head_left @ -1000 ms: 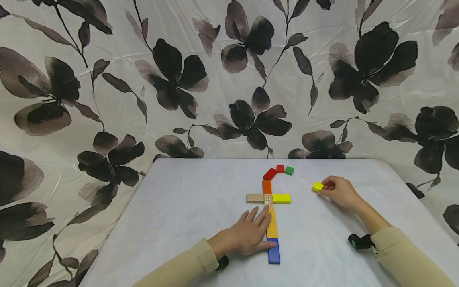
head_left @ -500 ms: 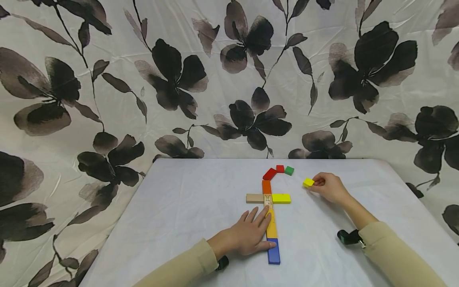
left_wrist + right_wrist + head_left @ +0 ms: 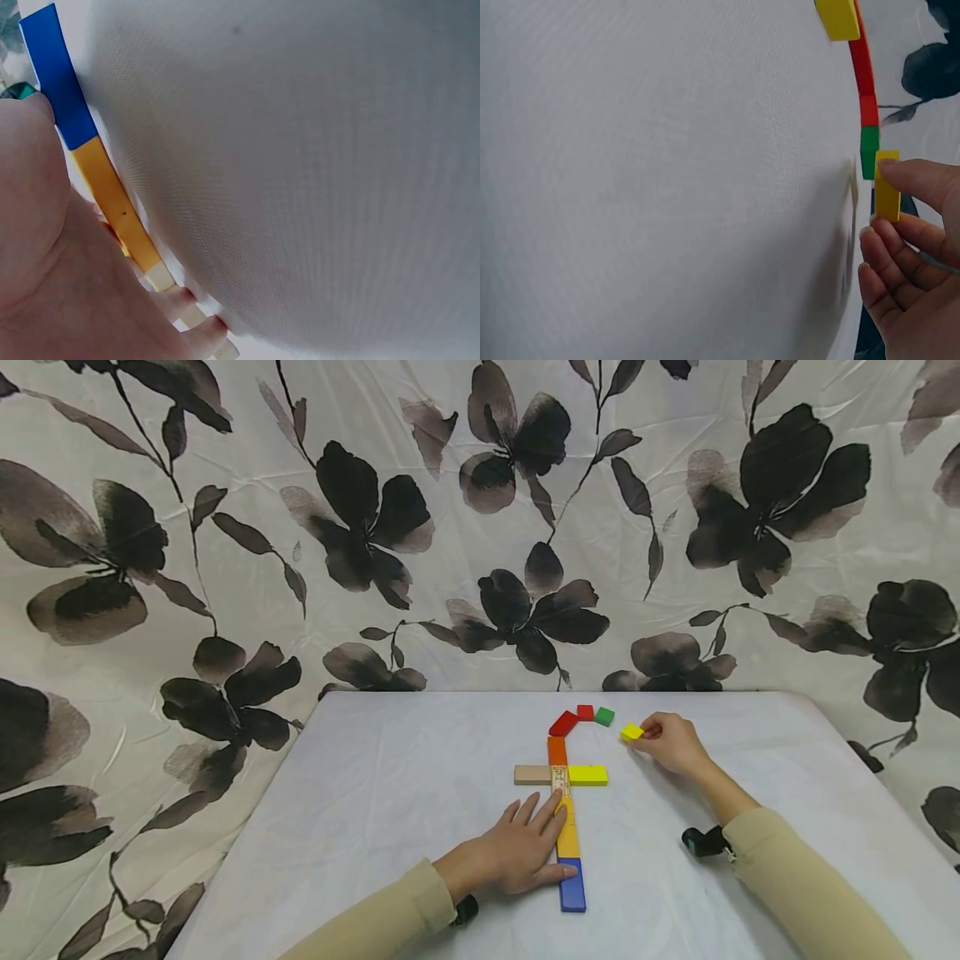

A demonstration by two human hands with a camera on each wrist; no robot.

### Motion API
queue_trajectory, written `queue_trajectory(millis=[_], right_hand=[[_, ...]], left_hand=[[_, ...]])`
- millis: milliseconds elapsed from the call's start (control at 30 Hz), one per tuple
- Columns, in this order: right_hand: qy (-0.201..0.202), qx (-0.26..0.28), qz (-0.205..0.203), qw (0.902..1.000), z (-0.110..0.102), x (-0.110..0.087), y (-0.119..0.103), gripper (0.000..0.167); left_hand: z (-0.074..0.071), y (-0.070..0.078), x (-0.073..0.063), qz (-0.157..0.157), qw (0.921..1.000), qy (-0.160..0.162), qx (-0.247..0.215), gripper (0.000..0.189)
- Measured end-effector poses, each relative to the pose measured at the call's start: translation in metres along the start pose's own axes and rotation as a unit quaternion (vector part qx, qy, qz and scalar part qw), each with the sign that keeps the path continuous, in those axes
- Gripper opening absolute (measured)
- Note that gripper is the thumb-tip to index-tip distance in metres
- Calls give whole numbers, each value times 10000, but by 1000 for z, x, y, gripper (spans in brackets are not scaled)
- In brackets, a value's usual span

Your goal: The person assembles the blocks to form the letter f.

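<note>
My right hand (image 3: pixel 672 743) pinches a small yellow block (image 3: pixel 632 732) between thumb and fingers, to the right of a green block (image 3: pixel 604 717). In the right wrist view the held yellow block (image 3: pixel 887 187) appears upright beside the green block (image 3: pixel 869 152). My left hand (image 3: pixel 517 847) lies with fingers spread, fingertips on the orange-yellow block (image 3: pixel 569 835) and thumb on the blue block (image 3: pixel 573 893). Above it, a pale patterned block (image 3: pixel 560 777) sits between a tan block (image 3: pixel 532 775) and a long yellow block (image 3: pixel 588 775). An orange block (image 3: pixel 557 750) leads up to two red blocks (image 3: pixel 564 723).
The white table (image 3: pixel 375 827) has its back edge just behind the red and green blocks. A floral curtain (image 3: pixel 450 527) hangs behind it. Each wrist carries a dark camera, such as the right wrist camera (image 3: pixel 703 842).
My right hand has moved left and slightly toward the back with the yellow block, bringing it closer to the green one. The left hand and the laid blocks have stayed put.
</note>
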State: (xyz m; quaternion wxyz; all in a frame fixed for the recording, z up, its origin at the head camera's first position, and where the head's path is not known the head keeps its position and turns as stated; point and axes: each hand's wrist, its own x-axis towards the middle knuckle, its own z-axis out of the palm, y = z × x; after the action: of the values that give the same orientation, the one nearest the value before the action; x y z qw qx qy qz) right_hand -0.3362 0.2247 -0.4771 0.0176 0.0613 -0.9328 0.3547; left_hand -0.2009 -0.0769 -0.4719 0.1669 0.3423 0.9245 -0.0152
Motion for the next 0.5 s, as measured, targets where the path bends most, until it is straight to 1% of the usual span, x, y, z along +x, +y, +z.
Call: queue_trajectory(millis=[333, 500], right_hand=[[36, -118, 298, 9995, 9, 11, -4, 38], [101, -138, 402, 9990, 12, 17, -8, 38]], left_hand=[[2, 0, 1, -28, 10000, -39, -58, 93], [1, 1, 1, -29, 10000, -7, 0, 92]])
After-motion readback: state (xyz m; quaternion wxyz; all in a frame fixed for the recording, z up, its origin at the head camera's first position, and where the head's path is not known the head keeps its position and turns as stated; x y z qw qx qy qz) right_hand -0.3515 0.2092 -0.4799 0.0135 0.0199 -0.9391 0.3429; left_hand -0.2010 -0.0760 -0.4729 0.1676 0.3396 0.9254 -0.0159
